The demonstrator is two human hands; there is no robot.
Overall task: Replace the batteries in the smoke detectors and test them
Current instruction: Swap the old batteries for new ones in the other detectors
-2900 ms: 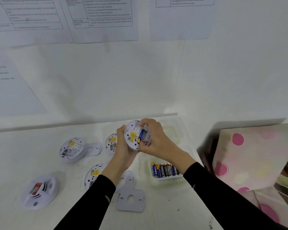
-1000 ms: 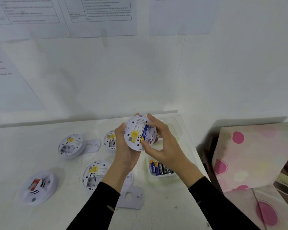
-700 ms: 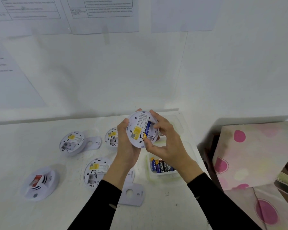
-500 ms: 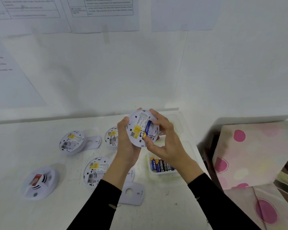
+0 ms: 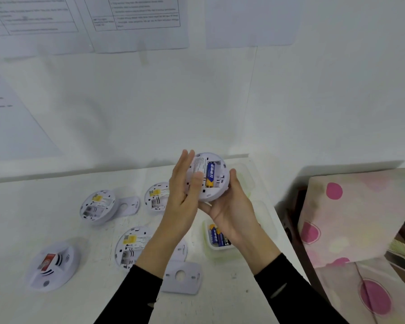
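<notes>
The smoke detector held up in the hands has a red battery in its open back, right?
Not red. The head view shows that the battery in the open back of the held smoke detector is blue with a yellow end.

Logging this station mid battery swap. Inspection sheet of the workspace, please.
Surface: white table, set against the wall.
Job's things: held detector back-up, one blue battery in its bay; far-left detector, middle detector and near detector lie back-up; face-up detector front-left; battery tray holds spare batteries.
Clutter: far mounting plate, near mounting plate.
Grippers: left hand flat against held detector; right hand cradles it.
Cables: nothing seen.
Surroundings: printed sheets on wall; dotted fabric at right.
</notes>
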